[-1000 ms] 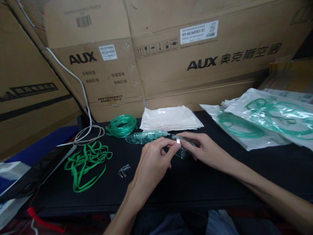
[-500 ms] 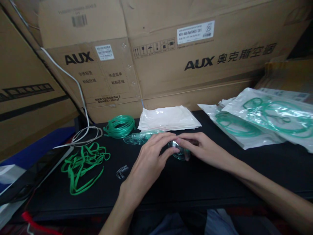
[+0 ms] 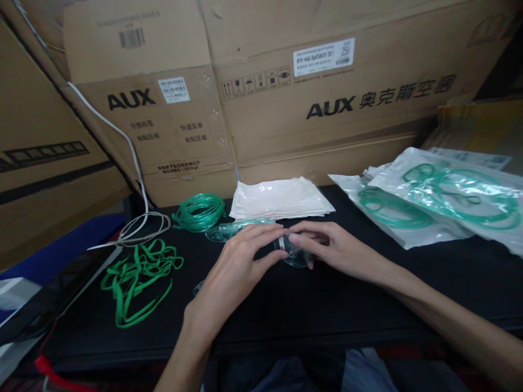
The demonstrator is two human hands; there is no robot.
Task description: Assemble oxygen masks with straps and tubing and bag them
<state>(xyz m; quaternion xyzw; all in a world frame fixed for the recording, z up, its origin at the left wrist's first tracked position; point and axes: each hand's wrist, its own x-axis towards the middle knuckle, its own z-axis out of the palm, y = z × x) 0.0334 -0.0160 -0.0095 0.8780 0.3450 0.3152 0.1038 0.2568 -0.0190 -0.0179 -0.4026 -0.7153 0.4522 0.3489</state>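
Note:
Low over the black table, a clear greenish plastic face mask (image 3: 295, 257) is held between my two hands. My left hand (image 3: 247, 253) pinches its left side, where a small shiny metal strip (image 3: 281, 243) shows by the fingertips. My right hand (image 3: 327, 242) is closed round the mask's right side, with the thumb on top and the other fingers partly hidden. Behind my left hand lies a row of similar clear masks (image 3: 226, 231), partly covered by it. Thin metal strips (image 3: 198, 287) lie beside my left wrist, mostly hidden.
Green elastic straps (image 3: 141, 277) lie tangled at left. A coil of green tubing (image 3: 200, 211) and a stack of white bags (image 3: 281, 197) stand at the back. Bags with green tubing (image 3: 402, 215) lie at right. Large cartons (image 3: 265, 125) wall off the rear.
Both hands and the mask have shifted slightly left. My right thumb has moved a little off the metal strip, and my left wrist now covers more of the loose metal strips.

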